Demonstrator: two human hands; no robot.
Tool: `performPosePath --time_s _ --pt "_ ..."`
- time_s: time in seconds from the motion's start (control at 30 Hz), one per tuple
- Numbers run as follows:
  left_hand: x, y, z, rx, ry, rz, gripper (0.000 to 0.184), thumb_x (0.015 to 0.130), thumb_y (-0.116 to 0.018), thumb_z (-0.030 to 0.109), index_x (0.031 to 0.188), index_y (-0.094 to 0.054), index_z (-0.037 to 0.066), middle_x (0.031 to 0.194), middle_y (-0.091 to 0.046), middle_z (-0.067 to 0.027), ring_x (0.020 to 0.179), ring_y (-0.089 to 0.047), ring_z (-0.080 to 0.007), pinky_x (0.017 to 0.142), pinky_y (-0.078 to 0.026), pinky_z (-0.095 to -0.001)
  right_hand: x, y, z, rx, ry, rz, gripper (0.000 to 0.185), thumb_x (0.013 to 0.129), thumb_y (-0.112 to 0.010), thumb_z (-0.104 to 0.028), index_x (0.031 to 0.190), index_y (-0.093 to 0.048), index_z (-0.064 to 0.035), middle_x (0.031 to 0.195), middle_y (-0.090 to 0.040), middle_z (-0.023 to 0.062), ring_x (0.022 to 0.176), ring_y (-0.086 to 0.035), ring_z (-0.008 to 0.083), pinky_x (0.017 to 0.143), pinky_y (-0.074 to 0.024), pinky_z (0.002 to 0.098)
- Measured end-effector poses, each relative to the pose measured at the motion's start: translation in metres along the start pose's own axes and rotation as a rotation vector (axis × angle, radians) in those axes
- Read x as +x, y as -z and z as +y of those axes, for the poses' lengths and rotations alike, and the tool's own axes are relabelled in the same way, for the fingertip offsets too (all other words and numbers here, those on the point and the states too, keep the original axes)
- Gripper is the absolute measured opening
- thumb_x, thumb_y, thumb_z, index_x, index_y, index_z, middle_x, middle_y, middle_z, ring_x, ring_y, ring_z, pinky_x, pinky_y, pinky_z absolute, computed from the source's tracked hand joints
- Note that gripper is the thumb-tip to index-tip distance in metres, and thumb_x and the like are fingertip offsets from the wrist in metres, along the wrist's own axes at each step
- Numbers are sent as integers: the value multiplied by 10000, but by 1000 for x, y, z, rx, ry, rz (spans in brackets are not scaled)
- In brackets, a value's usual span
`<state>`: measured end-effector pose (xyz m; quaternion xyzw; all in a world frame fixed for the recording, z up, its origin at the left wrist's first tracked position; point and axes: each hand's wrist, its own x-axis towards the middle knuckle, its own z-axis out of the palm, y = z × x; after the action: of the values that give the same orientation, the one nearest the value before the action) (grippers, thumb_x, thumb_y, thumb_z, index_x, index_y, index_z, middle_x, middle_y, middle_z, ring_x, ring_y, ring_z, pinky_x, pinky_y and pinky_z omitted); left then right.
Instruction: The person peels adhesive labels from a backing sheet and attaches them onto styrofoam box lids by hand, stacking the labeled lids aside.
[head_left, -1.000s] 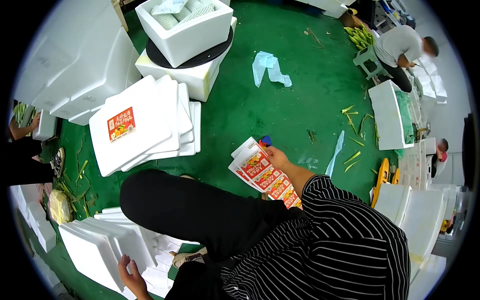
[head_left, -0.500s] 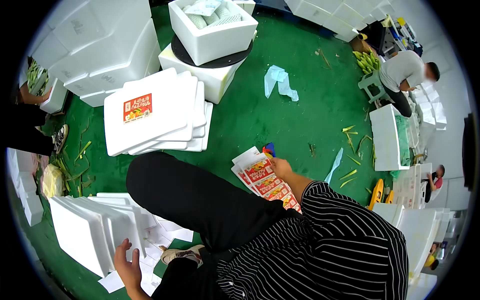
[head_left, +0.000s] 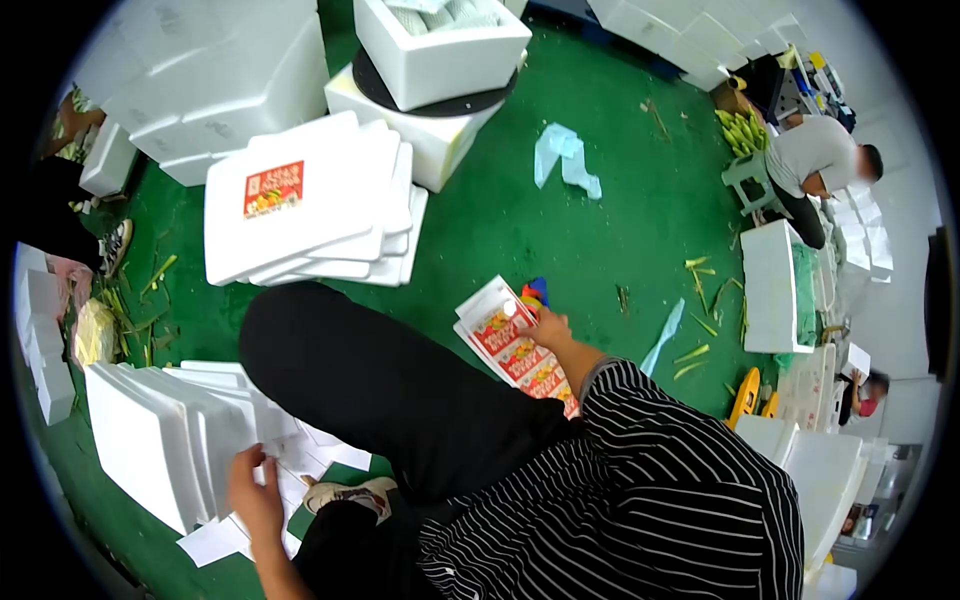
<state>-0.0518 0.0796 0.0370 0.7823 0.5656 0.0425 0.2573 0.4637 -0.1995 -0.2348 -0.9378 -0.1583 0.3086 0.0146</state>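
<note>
My right hand [head_left: 546, 328] is closed on the upper edge of a fanned stack of red and white label sheets [head_left: 522, 362], printed with fruit pictures, beside my thigh. Behind that hand a small blue and red object [head_left: 535, 292] lies on the floor, partly hidden. At lower left my left hand [head_left: 257, 497] is empty, thumb and fingers apart and slightly bent, close to a row of white foam lids [head_left: 140, 440] standing on edge. Whether its fingertips touch a lid I cannot tell. A flat pile of foam lids [head_left: 330, 215] lies ahead, its top one bearing a red label [head_left: 273, 190].
An open foam box [head_left: 445, 55] with wrapped contents sits on a black round plate over another box. White papers [head_left: 215, 540] lie by my shoe. Stacked boxes [head_left: 230, 80] rise at left. Blue film [head_left: 567, 160] and leaf scraps litter the green floor. A seated person [head_left: 815, 160] works at right.
My left hand has moved up slightly, closer to the standing lids, its fingers bending more. The label sheets and my right hand have shifted slightly left. The view has tilted a little.
</note>
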Motion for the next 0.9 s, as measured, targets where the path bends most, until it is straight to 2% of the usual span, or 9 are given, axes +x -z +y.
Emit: performPosePath --time_s 0.07,0.17,0.4,0.53,0.6,0.7,0.73,0.8,0.9 --pt "-8 -64 -21 136 -96 -372 205 904 -696 109 1097 -722 43 1118 -730 -156 1084 -673 -338 949 -527 -456 -14 7 -16 -123 -37 58 648 775 -817 -541 1252 -660 -132 1253 -699 134 1214 -619 336 979 -492 505" --pt "-5 -155 52 595 -33 -1149 319 893 -643 170 1167 -713 22 1227 -712 -194 1201 -655 -362 1014 -505 -471 5 -6 -3 15 -56 -137 510 820 -794 -492 1173 -705 -135 1181 -728 131 1102 -681 334 911 -540 484" --pt "-36 -237 15 505 -42 -1163 324 932 -625 228 1162 -707 14 1210 -710 -198 1150 -669 -354 981 -516 -452 -30 4 -2 21 -38 255 355 921 -698 -427 1156 -723 -163 985 -748 171 989 -708 379 875 -558 486" --pt "-37 -233 -4 401 -14 -1079 336 955 -614 261 1159 -703 10 1201 -710 -200 1122 -677 -350 962 -523 -441 -37 57 20 154 -37 630 344 993 -616 -430 1140 -660 -123 992 -723 214 947 -697 429 787 -547 521" --pt "-32 -235 -5 316 9 -995 344 966 -609 278 1158 -701 8 1196 -709 -201 1107 -681 -348 953 -526 -435 -24 108 41 284 193 930 339 1029 -573 -406 1140 -615 -88 963 -713 211 875 -679 443 750 -542 503" --pt "-18 -221 -11 35 84 -691 358 983 -601 303 1155 -698 4 1189 -708 -203 1086 -686 -344 938 -531 -427 -91 236 -47 350 310 843 323 1057 -559 -374 1174 -595 -75 1019 -677 228 892 -656 437 777 -536 476" --pt "-7 -206 -12 -119 128 -496 364 988 -598 311 1155 -697 3 1186 -708 -203 1078 -688 -343 934 -532 -425 -96 262 -64 357 508 861 308 1074 -549 -326 1228 -582 -62 1104 -690 173 937 -688 339 817 -546 430" --pt "5 -162 -10 -453 222 -82 376 1000 -593 328 1153 -696 1 1181 -708 -204 1064 -692 -341 924 -535 -419 -147 309 -136 903 774 415 303 1086 -540 -197 1343 -525 -37 1234 -654 99 1101 -656 184 942 -548 348" --pt "19 -58 6 -910 45 390 666 994 -580 550 1362 -592 -5 1371 -623 -183 1256 -604 -299 1040 -470 -402 -256 341 -235 956 1340 21 433 1068 -494 -113 1463 -391 30 1377 -606 201 1195 -666 269 1011 -569 420"
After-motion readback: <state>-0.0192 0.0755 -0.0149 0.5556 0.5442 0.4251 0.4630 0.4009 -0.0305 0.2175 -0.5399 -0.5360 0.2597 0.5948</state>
